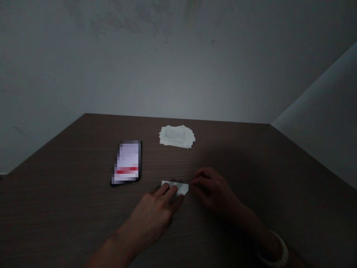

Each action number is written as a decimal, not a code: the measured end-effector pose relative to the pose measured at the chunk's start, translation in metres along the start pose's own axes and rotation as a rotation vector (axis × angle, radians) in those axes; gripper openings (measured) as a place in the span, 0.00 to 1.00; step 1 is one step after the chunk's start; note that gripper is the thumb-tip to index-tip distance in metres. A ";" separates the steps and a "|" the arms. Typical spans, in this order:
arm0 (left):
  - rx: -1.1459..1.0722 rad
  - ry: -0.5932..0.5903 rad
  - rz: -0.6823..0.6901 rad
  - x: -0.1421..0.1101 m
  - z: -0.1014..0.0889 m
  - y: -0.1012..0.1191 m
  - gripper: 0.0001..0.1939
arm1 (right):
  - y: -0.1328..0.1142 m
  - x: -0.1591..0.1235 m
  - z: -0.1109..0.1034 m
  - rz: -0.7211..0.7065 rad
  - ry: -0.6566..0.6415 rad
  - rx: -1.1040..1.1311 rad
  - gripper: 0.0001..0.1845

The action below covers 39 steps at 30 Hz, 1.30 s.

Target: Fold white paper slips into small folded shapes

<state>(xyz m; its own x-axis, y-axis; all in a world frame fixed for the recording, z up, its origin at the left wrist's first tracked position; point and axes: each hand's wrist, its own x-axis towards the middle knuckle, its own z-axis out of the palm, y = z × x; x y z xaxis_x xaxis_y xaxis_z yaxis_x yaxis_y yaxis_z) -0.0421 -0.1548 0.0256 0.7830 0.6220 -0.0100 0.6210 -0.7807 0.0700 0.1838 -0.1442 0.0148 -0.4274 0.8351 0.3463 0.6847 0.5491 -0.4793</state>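
Note:
A small white piece of folded paper [182,189] lies on the table, with its right end slanted at the lower corner. My left hand [160,208] holds it down, two fingers on top and the thumb along the near edge. At the paper's right tip, my right hand [210,188] has its thumb and fingertips drawn together in a pinch. Shadow makes the exact contact there hard to see. Part of the paper is hidden under the left fingers.
Farther back on the brown wooden table [83,216] sits a loose pile of printed paper slips [177,136]. To the left lies a phone [126,162] with a lit, pixelated screen. A grey wall [178,74] rises behind the table. The right wrist wears a pale bracelet [283,249].

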 end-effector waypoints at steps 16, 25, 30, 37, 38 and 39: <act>-0.025 0.056 -0.004 0.000 0.007 -0.003 0.20 | -0.003 -0.014 0.001 -0.202 -0.200 -0.256 0.17; -0.001 0.075 -0.002 -0.001 0.008 -0.004 0.18 | -0.001 -0.017 0.006 -0.151 -0.196 -0.240 0.19; 0.010 0.070 0.005 -0.002 0.007 -0.003 0.16 | -0.002 -0.015 0.005 -0.195 -0.226 -0.196 0.18; -0.010 0.058 0.010 0.000 0.004 -0.002 0.17 | -0.004 -0.015 0.002 -0.130 -0.216 -0.179 0.18; -0.013 0.057 0.013 0.000 0.003 -0.003 0.17 | -0.005 -0.015 0.001 -0.124 -0.208 -0.186 0.18; -0.017 0.055 0.015 0.000 0.003 -0.003 0.17 | -0.005 -0.015 0.001 -0.117 -0.195 -0.196 0.17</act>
<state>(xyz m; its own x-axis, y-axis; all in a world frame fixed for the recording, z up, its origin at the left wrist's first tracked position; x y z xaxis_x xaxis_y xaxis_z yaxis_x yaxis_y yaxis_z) -0.0436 -0.1528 0.0223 0.7888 0.6130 0.0456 0.6082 -0.7890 0.0869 0.1861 -0.1598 0.0108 -0.6026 0.7673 0.2193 0.7167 0.6413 -0.2742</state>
